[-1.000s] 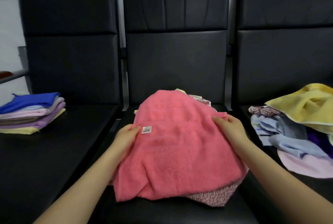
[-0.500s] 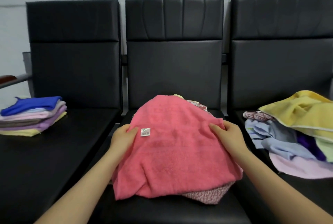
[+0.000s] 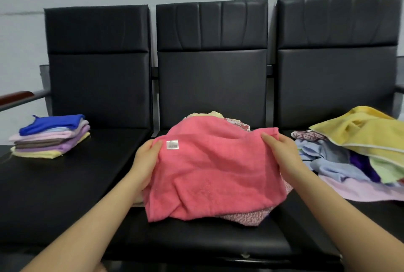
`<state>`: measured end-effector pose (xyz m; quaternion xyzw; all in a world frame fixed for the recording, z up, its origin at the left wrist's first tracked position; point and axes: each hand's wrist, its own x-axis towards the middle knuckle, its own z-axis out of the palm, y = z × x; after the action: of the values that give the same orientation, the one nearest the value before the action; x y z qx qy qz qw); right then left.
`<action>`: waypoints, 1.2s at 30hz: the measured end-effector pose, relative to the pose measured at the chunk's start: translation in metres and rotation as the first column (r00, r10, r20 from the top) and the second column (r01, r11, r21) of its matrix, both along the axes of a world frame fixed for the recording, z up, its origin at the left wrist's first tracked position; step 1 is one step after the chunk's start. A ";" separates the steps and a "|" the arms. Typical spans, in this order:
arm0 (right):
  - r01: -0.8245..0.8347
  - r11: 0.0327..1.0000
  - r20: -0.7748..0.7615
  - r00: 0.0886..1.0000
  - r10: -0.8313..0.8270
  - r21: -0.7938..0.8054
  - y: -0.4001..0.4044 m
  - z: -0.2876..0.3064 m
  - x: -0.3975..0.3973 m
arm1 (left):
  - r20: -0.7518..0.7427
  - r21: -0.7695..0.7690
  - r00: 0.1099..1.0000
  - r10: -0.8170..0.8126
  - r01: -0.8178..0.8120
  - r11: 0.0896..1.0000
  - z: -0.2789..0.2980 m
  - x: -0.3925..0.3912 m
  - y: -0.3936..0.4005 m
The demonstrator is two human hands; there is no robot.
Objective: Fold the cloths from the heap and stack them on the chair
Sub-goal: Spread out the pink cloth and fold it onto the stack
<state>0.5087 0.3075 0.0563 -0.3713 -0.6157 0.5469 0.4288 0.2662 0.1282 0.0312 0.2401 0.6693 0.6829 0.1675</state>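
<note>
A pink cloth (image 3: pixel 214 173) with a small white label lies over other cloths on the middle chair seat (image 3: pixel 203 239). My left hand (image 3: pixel 146 158) grips its left edge beside the label. My right hand (image 3: pixel 282 151) pinches its upper right corner, pulled out to the right. A patterned cloth (image 3: pixel 244 218) peeks out below the pink one. The heap of loose cloths (image 3: pixel 354 153), yellow on top, lies on the right chair. A stack of folded cloths (image 3: pixel 51 136), blue on top, sits on the left chair.
Three black padded chairs stand side by side against a grey wall. The left chair seat (image 3: pixel 72 184) shows bare black surface in front of the stack. A brown armrest (image 3: pixel 15 96) juts in at far left.
Both hands have moved apart and up, stretching the pink cloth's top edge wider; the right corner is now pulled out toward the right chair. The camera tilted up slightly.
</note>
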 end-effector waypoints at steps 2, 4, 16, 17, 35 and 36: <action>-0.066 0.997 0.027 0.997 0.067 -0.032 -0.007 0.008 0.010 | 0.038 0.043 0.999 -0.023 0.021 0.999 0.011 0.012 -0.013; -0.160 0.985 0.142 0.976 0.168 -0.065 -0.006 0.006 0.022 | 0.130 -0.048 0.984 -0.120 0.127 0.991 0.014 0.019 -0.026; -0.256 0.937 0.321 0.931 0.173 0.237 0.008 -0.003 0.041 | -0.347 -0.415 0.922 -0.169 0.011 0.910 0.002 0.001 -0.039; -0.229 0.960 0.172 0.964 0.202 0.159 0.009 0.002 0.040 | -0.326 -0.326 0.937 -0.126 0.014 0.945 0.008 0.001 -0.036; -0.367 0.921 0.590 0.776 0.224 0.132 0.072 -0.051 0.018 | -0.384 -0.508 0.901 -0.203 -0.022 0.861 -0.043 -0.045 0.056; -0.367 0.919 0.579 0.785 0.223 0.144 0.072 -0.050 0.020 | -0.361 -0.516 0.907 -0.217 0.000 0.857 -0.044 -0.045 0.053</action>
<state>0.5287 0.3791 0.0066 -0.3547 -0.8268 0.3956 0.1846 0.2212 0.1814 -0.0132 0.3629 0.8292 0.4078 0.1204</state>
